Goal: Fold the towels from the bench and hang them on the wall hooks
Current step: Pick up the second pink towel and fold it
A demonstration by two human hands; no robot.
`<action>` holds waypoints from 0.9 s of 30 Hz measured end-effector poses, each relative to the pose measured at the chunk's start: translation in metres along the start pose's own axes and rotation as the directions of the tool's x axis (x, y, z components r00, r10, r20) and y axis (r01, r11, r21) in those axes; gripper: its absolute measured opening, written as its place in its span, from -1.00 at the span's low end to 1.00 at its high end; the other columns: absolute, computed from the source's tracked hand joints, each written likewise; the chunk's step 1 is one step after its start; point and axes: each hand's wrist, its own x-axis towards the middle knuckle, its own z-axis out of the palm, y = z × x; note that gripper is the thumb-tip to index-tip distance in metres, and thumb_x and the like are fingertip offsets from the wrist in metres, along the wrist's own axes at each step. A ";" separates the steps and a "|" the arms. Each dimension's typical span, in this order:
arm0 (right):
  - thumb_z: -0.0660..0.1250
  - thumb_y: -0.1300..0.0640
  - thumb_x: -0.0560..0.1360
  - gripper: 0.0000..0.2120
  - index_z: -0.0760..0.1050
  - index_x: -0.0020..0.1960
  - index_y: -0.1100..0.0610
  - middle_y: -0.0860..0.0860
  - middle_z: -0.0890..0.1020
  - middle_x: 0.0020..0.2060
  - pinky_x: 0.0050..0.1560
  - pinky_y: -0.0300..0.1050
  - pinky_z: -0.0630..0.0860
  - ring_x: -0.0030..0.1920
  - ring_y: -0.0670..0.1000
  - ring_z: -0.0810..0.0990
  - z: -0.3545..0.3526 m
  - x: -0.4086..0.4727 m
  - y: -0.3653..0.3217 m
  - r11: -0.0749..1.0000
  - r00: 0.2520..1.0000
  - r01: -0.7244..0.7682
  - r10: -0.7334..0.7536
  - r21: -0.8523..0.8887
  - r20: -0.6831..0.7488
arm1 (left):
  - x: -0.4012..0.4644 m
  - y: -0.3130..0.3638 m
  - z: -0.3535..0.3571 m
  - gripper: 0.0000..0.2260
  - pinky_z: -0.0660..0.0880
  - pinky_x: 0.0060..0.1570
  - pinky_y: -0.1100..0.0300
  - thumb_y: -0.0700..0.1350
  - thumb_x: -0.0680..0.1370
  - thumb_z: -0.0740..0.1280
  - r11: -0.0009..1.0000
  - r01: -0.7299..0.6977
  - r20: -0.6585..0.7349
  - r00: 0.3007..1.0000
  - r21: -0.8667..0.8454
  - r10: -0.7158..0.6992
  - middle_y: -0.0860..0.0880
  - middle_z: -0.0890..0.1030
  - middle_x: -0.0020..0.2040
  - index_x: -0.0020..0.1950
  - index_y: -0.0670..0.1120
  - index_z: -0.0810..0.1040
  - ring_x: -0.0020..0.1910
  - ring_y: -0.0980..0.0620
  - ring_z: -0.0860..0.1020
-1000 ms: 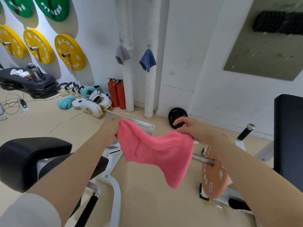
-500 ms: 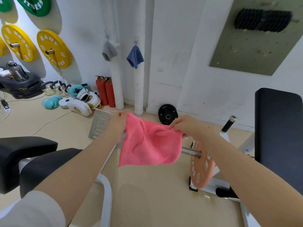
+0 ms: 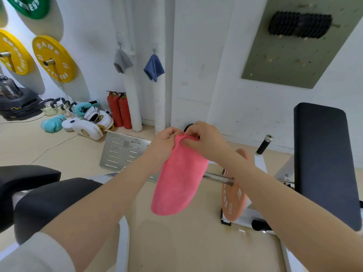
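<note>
White gym wall ahead of our hands, with a grey towel (image 3: 122,60) and a blue towel (image 3: 154,67) already up on their hooks, well beyond and above where we're working. Both hands are together right now: our left hand (image 3: 164,143) and right hand (image 3: 205,141) pinch the top edge of the pink towel (image 3: 179,181), corners brought together between them, fingers curled onto the cloth. It hangs straight down below our hands in mid-air, folded in half, long axis roughly vertical, free end pointing at the floor and leaning a bit toward the left.

What could go wrong, we reckon: the grip is only on that bunched top edge, so if we shift fingers for the next fold one layer could slip out and the whole thing opens up again. The edges also look not quite lined up, so the fold may come out crooked.
</note>
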 end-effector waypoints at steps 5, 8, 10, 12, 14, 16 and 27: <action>0.24 0.09 0.54 -0.84 0.48 -0.19 0.10 -0.13 0.40 -0.42 -0.29 -0.28 0.29 -0.35 -0.10 0.36 0.003 -0.009 -0.007 0.985 0.983 0.172 -0.171 0.011 -0.063 | -0.008 0.010 -0.007 -0.78 0.35 -0.53 0.43 -0.20 0.60 0.18 1.000 0.009 -0.039 0.999 -0.021 -0.010 0.03 0.51 -0.40 -0.21 -0.07 0.51 -0.55 0.29 0.43; 0.28 0.07 0.52 -0.78 0.42 -0.27 0.11 -0.09 0.35 -0.47 -0.29 -0.12 0.26 -0.40 -0.07 0.32 0.004 -0.003 -0.007 0.996 0.995 0.087 -0.087 -0.004 0.041 | -0.009 0.017 -0.011 -0.78 0.37 -0.50 0.43 -0.17 0.61 0.16 1.000 -0.005 -0.032 0.999 -0.030 0.004 0.08 0.52 -0.41 -0.20 -0.07 0.50 -0.55 0.29 0.42; 0.31 0.06 0.49 -0.76 0.46 -0.25 0.21 -0.06 0.35 -0.48 -0.28 -0.10 0.27 -0.41 -0.06 0.31 0.005 0.000 -0.009 0.999 1.000 0.027 -0.027 -0.019 0.016 | -0.010 0.016 -0.010 -0.77 0.37 -0.47 0.41 -0.16 0.62 0.15 1.000 -0.005 -0.002 1.000 -0.007 0.005 0.16 0.51 -0.49 -0.20 -0.05 0.50 -0.55 0.28 0.40; 0.32 0.03 0.46 -0.73 0.43 -0.29 0.19 -0.07 0.35 -0.49 -0.31 -0.11 0.27 -0.42 -0.09 0.30 0.006 0.002 -0.011 0.999 0.999 -0.028 0.028 -0.034 -0.016 | -0.012 0.014 -0.010 -0.77 0.35 -0.41 0.34 -0.14 0.62 0.14 1.000 -0.007 0.002 1.000 0.006 0.007 0.15 0.50 -0.47 -0.18 -0.04 0.52 -0.49 0.24 0.39; 0.33 -0.06 0.44 -0.67 0.34 -0.35 0.13 -0.06 0.35 -0.48 -0.34 -0.11 0.27 -0.41 -0.06 0.32 0.008 0.002 -0.012 0.993 0.995 -0.093 0.089 -0.077 -0.047 | -0.013 0.012 -0.012 -0.76 0.40 -0.28 0.27 -0.09 0.63 0.12 0.999 -0.005 0.021 1.000 -0.053 0.006 0.03 0.56 -0.30 -0.08 -0.10 0.56 -0.32 0.15 0.46; 0.34 -0.18 0.39 -0.55 0.27 -0.40 0.11 -0.04 0.32 -0.50 -0.37 -0.11 0.26 -0.43 -0.01 0.31 0.004 0.003 -0.010 0.979 0.981 -0.181 0.173 -0.095 -0.084 | -0.015 0.015 -0.015 -0.70 0.47 -0.19 0.26 0.02 0.61 0.14 0.997 0.001 0.063 0.998 -0.079 0.004 0.01 0.61 -0.20 0.04 -0.16 0.57 -0.23 0.14 0.53; 0.10 -0.30 0.49 -0.45 0.13 -0.44 0.09 0.00 0.19 -0.50 -0.36 -0.10 0.15 -0.46 0.00 0.20 -0.018 0.012 0.016 0.973 0.955 -0.150 0.188 -0.175 0.227 | -0.007 0.016 -0.039 -0.84 0.52 -0.06 0.30 -0.16 0.60 0.20 0.947 -0.199 0.184 0.971 0.250 0.156 0.03 0.62 -0.11 0.04 -0.02 0.56 -0.14 0.16 0.57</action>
